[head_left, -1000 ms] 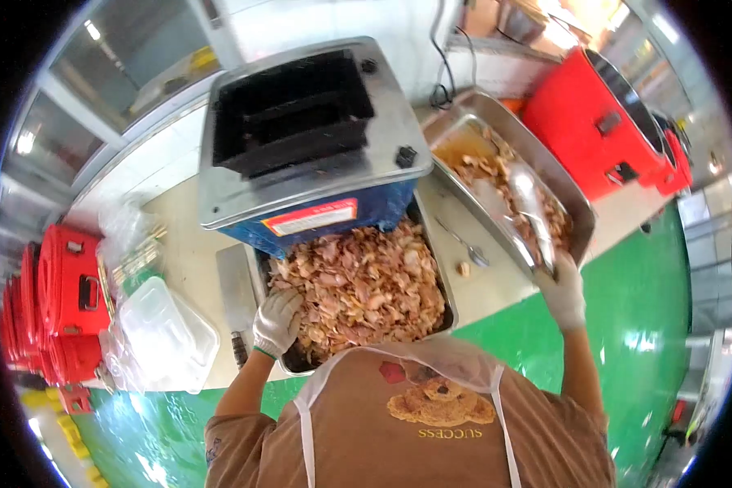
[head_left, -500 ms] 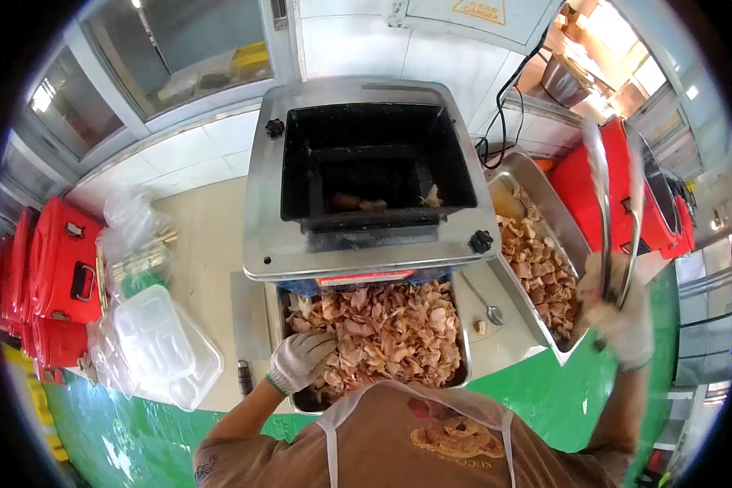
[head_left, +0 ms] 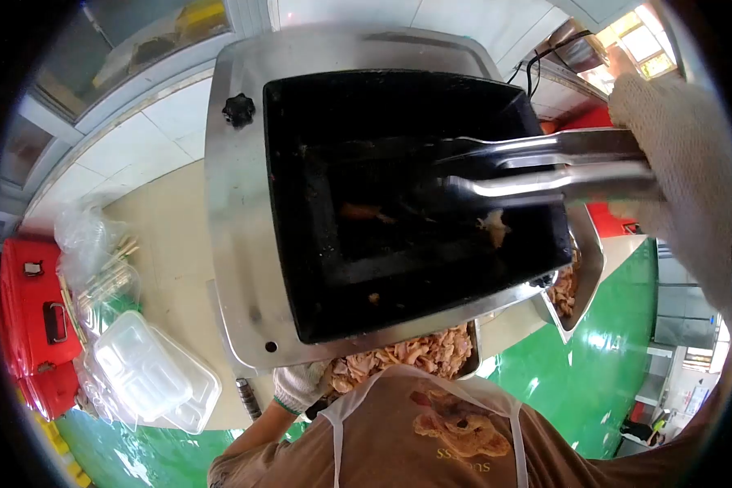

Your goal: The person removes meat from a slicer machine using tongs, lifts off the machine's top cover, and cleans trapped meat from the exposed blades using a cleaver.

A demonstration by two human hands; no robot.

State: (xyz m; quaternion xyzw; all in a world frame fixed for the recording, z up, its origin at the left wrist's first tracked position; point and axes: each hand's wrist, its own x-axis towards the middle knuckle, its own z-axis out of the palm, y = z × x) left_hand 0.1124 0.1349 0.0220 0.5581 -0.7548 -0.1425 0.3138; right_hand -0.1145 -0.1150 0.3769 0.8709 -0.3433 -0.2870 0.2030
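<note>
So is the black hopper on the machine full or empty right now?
Nearly empty: only a few meat scraps show inside the black hopper, whose dark walls look mostly bare. The tongs hide part of it.

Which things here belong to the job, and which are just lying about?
Likely in use:
tongs in the right hand
machine with black hopper
meat by the left hand
side meat tray

Apparently lying about:
clear plastic containers
plastic bag
red boxes

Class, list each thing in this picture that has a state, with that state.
Metal tongs: gripped by right hand, arms apart, tips blurred
Black hopper: open-topped, few scraps visible
Left hand: gloved, partly hidden
Front tray: holding sliced meat, partly hidden
Right tray: holding meat pieces, partly hidden
Clear plastic containers: overlapping
</note>
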